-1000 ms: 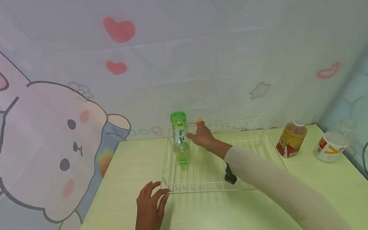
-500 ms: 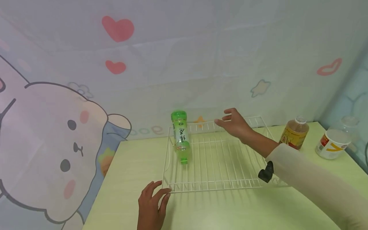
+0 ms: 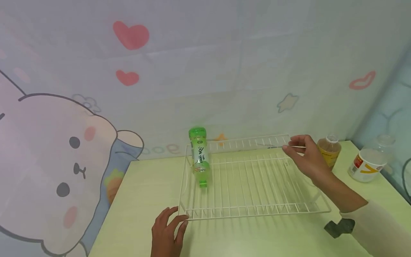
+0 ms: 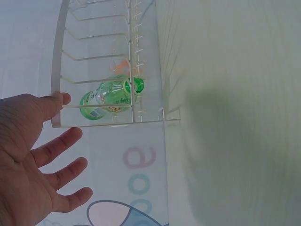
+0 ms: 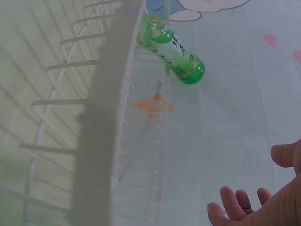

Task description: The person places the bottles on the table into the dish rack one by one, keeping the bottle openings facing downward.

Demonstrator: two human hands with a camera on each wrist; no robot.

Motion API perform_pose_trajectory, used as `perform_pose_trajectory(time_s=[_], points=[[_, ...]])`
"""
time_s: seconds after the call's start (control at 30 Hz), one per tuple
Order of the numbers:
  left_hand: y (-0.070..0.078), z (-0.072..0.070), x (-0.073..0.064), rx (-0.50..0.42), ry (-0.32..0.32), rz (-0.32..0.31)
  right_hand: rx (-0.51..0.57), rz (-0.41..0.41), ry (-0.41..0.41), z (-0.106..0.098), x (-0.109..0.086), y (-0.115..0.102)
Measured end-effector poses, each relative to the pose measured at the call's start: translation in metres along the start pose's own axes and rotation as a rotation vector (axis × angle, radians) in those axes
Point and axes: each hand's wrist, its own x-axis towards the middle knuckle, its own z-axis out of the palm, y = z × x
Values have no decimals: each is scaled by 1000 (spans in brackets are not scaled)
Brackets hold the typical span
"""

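Note:
A green-tea bottle (image 3: 200, 154) leans in the left rear part of a white wire rack (image 3: 257, 213), its green cap low and its base up toward the wall. At the rack's front left corner, my left hand (image 3: 166, 230) pinches the wire between thumb and finger. The left wrist view shows that thumb (image 4: 54, 104) over the corner, with the other fingers spread below. By the rack's rear right corner my right hand (image 3: 306, 159) holds nothing. Its thumb and fingers stand apart in the right wrist view, where the bottle (image 5: 174, 49) lies further off.
A brown drink bottle (image 3: 329, 151) with a yellow label stands right of the rack, partly behind my right hand. Further right is a clear jar (image 3: 369, 166) with a white and red label. A patterned wall cloth (image 3: 205, 71) hangs behind the pale green table (image 3: 138, 200).
My right hand has moved right from beside the green-tea bottle to the rack's rear right corner. The bottle stays in the rack, and my left hand keeps its place at the front left corner.

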Motion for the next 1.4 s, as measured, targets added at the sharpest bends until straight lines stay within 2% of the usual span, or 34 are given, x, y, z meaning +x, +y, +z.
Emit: perform_pose_trajectory(time_s=[0.2, 0.43, 0.57, 0.77, 0.9, 1.03, 1.2, 1.4], points=[[-3, -2, -1, 3, 5, 24, -3, 54, 34, -6, -21, 24], [-5, -1, -3, 8, 3, 27, -13, 131, 81, -15, -35, 45], [-5, -1, -5, 4, 10, 31, 6, 205, 111, -26, -38, 56], [-7, 0, -7, -11, 28, 58, 13, 364, 150, -45, -36, 77], [-7, 0, -8, -7, 37, 57, -17, 465, 117, -56, -34, 91], [-7, 1, -8, -4, 48, 59, -26, 524, 50, -64, -35, 104], [-8, 2, -7, -7, 50, 57, 5, 561, -9, -69, -31, 117], [-9, 3, -7, -12, 52, 67, 59, 562, -66, -71, -24, 136]])
